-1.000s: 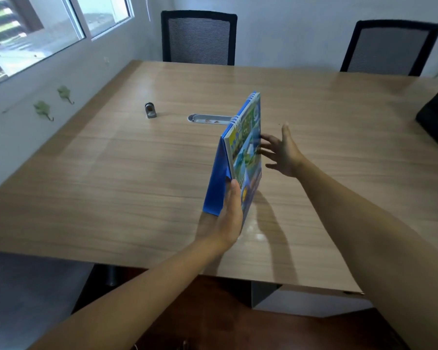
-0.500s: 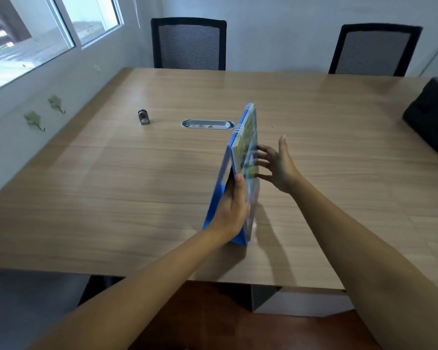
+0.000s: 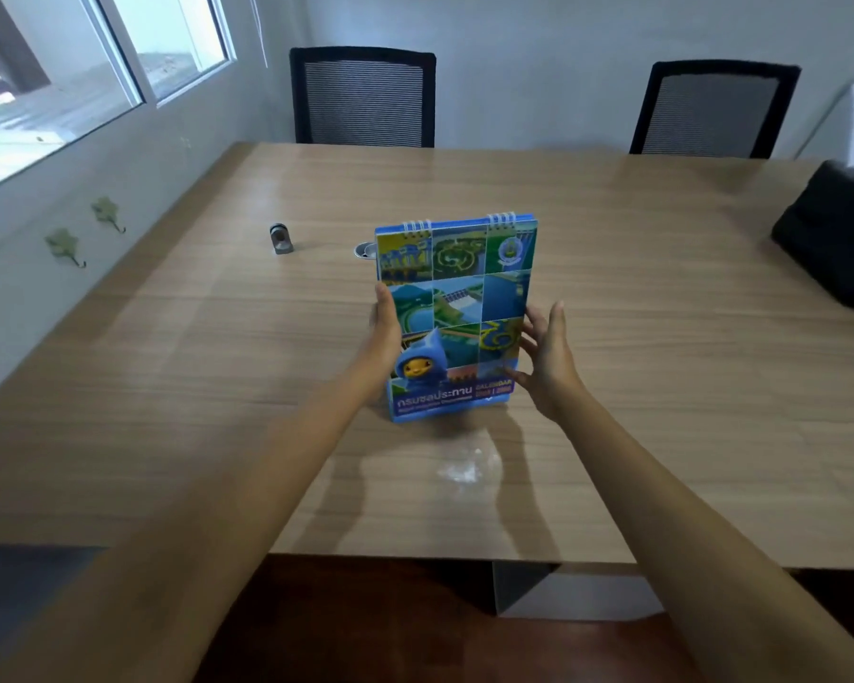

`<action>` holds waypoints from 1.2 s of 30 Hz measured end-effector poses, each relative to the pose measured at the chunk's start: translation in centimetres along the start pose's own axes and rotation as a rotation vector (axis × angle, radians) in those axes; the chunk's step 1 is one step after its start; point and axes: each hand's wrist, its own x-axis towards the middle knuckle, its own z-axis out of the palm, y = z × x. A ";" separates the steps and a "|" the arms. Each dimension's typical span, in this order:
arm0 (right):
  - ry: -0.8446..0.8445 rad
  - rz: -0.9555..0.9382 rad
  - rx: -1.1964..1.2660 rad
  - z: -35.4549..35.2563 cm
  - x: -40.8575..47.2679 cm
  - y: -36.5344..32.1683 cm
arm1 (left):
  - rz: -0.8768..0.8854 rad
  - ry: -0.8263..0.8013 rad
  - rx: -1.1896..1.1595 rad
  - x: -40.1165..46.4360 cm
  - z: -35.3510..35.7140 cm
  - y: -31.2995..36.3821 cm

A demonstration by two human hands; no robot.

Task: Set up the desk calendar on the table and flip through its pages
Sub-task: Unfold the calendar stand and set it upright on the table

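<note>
Two hands flank upright calendar (image 3: 457,317); cover facing camera.

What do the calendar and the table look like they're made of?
Calendar: likely glossy printed card, given the sheen on its stiff cover, bound with white wire coils at the top. Table: wood-grain surface, probably laminate, semi-gloss since it reflects window light.

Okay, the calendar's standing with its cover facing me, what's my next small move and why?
Probably let go with the left hand, then lift the cover's bottom edge with the right hand. The calendar stands upright on the table, rings on top, cover not yet turned.
</note>
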 end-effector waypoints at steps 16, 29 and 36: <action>0.163 -0.119 -0.087 4.4 -3.9 0.7 | 0.075 0.225 -0.015 -4.9 -2.5 0.7; 0.230 -0.108 -0.288 5.3 -5.0 -0.1 | 0.042 0.251 0.153 -5.8 -3.0 2.0; 0.313 -0.169 -0.394 3.8 -4.6 -0.5 | 0.034 0.302 0.314 -5.5 -4.7 3.2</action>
